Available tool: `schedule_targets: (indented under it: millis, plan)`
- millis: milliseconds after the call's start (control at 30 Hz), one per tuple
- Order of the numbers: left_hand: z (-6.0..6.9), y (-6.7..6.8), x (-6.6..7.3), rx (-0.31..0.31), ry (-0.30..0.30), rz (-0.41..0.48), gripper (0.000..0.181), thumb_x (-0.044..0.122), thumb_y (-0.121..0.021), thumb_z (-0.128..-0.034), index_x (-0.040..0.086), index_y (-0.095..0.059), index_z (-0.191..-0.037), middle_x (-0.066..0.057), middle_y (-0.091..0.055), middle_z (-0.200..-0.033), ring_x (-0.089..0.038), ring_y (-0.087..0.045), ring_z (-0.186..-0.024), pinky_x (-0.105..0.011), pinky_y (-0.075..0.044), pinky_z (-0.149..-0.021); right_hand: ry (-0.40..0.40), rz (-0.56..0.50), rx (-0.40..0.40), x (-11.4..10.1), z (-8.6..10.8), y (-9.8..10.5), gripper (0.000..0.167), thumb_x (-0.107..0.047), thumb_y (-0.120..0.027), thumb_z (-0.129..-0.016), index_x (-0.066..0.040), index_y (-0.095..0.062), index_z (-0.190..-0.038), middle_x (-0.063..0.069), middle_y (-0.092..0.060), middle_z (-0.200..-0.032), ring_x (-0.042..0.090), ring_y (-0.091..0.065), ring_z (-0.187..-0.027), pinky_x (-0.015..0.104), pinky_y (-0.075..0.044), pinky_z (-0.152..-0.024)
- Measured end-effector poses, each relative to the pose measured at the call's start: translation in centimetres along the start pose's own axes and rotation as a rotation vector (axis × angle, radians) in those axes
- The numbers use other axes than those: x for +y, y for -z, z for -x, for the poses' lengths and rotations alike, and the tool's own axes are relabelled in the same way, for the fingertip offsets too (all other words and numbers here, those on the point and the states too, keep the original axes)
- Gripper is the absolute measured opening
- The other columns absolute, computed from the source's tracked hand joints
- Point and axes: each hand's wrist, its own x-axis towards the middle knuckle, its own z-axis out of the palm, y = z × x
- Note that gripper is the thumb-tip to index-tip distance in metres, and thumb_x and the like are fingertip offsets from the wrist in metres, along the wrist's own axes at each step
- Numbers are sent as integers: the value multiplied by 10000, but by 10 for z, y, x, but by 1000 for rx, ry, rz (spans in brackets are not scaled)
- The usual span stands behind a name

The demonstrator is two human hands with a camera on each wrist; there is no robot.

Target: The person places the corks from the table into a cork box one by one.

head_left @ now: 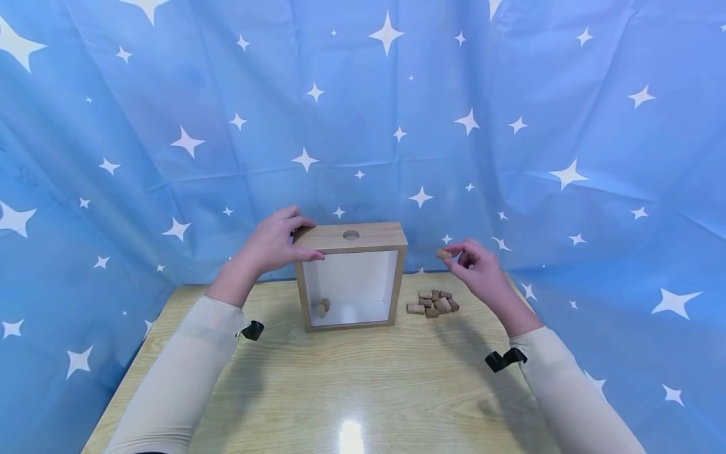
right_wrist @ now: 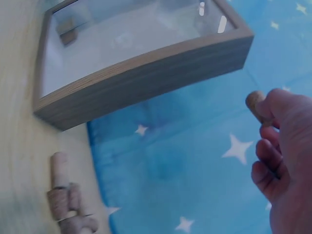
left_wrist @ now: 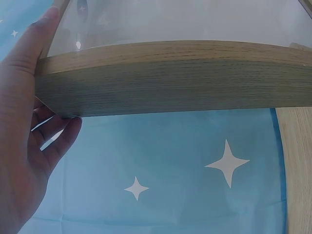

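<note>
A wooden-framed shadow box point(head_left: 399, 277) with a clear front and a round hole point(head_left: 351, 235) in its top stands upright on the table. My left hand point(head_left: 276, 241) grips its upper left corner, thumb on the front edge and fingers behind, as the left wrist view also shows. To the right of the box, my right hand point(head_left: 476, 268) pinches a cork point(right_wrist: 254, 103) between thumb and fingertips, raised above the table and apart from the box. Inside the box, corks point(head_left: 322, 309) lie at the lower left.
A small pile of several corks point(head_left: 433, 304) lies on the wooden table point(head_left: 317, 384), right of the box and below my right hand. Behind the table hangs a blue curtain point(head_left: 363, 113) with white stars.
</note>
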Motion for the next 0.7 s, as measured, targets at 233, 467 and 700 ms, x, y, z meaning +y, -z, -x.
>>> schedule_targets:
  millis: [233, 467, 700]
  plan:
    - [-1, 1, 1, -12, 3, 5, 744, 571, -971, -815, 111, -772, -1365, -3, -523, -1065, -229, -501, -932, -423, -442, -826, 49, -7, 21, -19, -22, 4, 232, 30, -775, -1013, -16, -781, -1240, 136, -628, -879, 221, -556, -724, 277, -443, -634]
    - [-2, 0, 2, -3, -7, 15, 743, 556, -980, -809, 110, -772, -1365, 0, -531, -1073, -230, -509, -933, -424, -448, -823, 52, -32, 15, -43, -42, 6, 205, -22, -791, -1019, -58, -788, -1221, 99, -634, -864, 205, -561, -745, 269, -452, -671]
    - [0, 2, 2, -16, -4, 7, 763, 588, -966, -812, 102, -769, -1366, -8, -540, -1082, -235, -517, -935, -417, -449, -818, 122, -83, -18, -66, -64, -4, 194, -44, -802, -1020, -92, -808, -1208, 68, -634, -986, 217, -566, -784, 263, -466, -672]
